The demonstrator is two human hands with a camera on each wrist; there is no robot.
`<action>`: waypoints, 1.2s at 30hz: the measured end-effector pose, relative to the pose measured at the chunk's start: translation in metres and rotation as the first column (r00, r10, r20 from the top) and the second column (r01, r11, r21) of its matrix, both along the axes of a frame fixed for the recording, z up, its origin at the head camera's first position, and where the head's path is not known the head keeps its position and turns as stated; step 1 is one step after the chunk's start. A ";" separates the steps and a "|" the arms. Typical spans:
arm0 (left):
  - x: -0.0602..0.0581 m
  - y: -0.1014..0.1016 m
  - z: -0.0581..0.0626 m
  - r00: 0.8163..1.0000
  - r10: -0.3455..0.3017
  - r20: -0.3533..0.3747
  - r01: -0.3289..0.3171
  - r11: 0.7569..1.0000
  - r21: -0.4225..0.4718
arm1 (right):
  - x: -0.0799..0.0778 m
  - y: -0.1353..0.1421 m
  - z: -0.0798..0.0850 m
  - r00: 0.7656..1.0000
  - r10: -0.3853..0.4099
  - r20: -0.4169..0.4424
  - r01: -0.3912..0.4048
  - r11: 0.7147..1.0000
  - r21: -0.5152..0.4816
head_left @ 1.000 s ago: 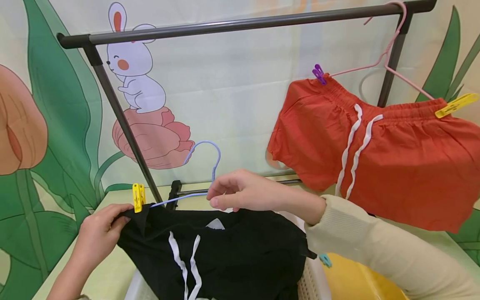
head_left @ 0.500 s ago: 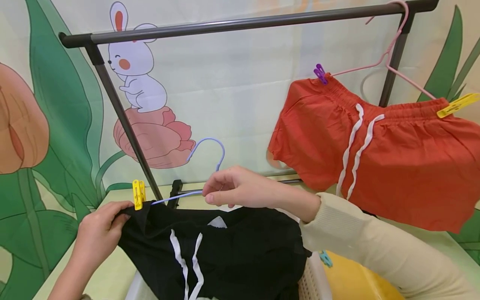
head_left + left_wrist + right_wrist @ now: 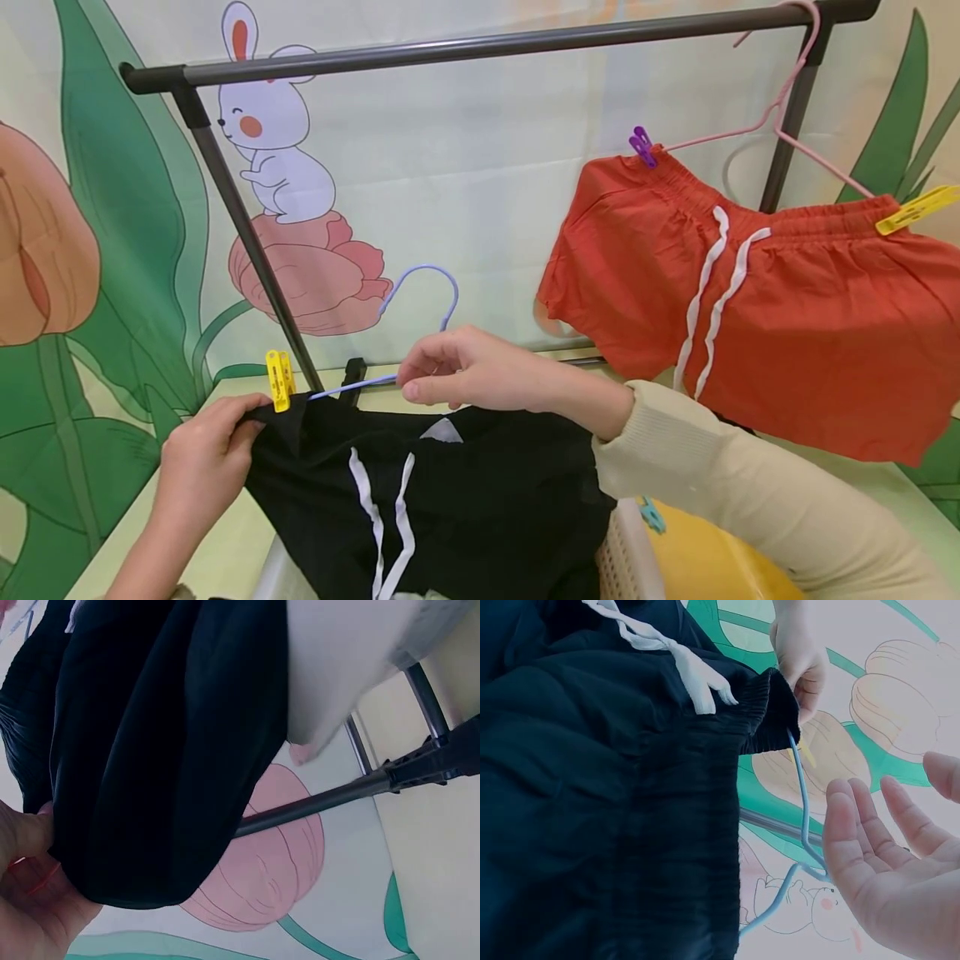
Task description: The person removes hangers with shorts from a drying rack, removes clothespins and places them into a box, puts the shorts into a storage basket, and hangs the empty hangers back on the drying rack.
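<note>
The black shorts (image 3: 510,500) and the blue hanger (image 3: 354,387) threaded into their waistband sit slightly higher than a second ago, rising together, with the hook now a little closer to the bar (image 3: 480,50) but well below it. The person's left hand (image 3: 201,446) pinches the waistband's left corner, just beside a yellow clip (image 3: 281,382) fixed there. The right hand (image 3: 480,375) has shifted slightly left and up, near the hanger's middle; its fingers are loosely bent, apart from the thumb, with nothing clearly held between them, and whether they touch the hanger cannot be told. The shorts are in front of the person, above a white basket (image 3: 628,537). The work looks partway along: one end is clipped, while no clip shows at the right end, partly behind the sleeve. Red shorts (image 3: 757,325) hang at the right on a pink hanger (image 3: 825,163).
</note>
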State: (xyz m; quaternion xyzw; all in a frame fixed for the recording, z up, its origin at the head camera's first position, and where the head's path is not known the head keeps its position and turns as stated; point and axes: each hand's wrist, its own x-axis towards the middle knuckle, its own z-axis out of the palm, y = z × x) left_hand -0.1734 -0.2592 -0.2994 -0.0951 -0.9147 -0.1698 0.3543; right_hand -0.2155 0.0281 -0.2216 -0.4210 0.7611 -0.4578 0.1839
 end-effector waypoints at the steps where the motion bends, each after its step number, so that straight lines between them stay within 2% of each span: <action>1: 0.000 0.002 0.000 1.000 -0.002 -0.013 0.002 1.000 0.001 | 0.000 0.000 0.000 1.000 -0.001 -0.002 0.001 1.000 -0.003; 6: 0.002 0.010 0.004 0.998 -0.013 -0.068 0.013 1.000 -0.006 | -0.001 -0.003 0.002 1.000 -0.009 -0.001 0.009 1.000 -0.018; 9: 0.004 0.014 0.005 0.997 -0.015 -0.076 0.015 1.000 -0.005 | -0.001 -0.004 0.003 1.000 -0.016 -0.003 0.016 1.000 -0.024; 24: 0.009 0.032 0.008 0.998 -0.018 -0.066 0.019 1.000 0.014 | -0.003 -0.010 0.005 0.999 -0.026 -0.043 0.025 1.000 -0.016; 36: 0.012 0.039 0.006 0.999 -0.011 -0.051 0.012 1.000 0.023 | -0.006 -0.028 0.006 0.996 -0.053 -0.067 0.049 0.997 -0.059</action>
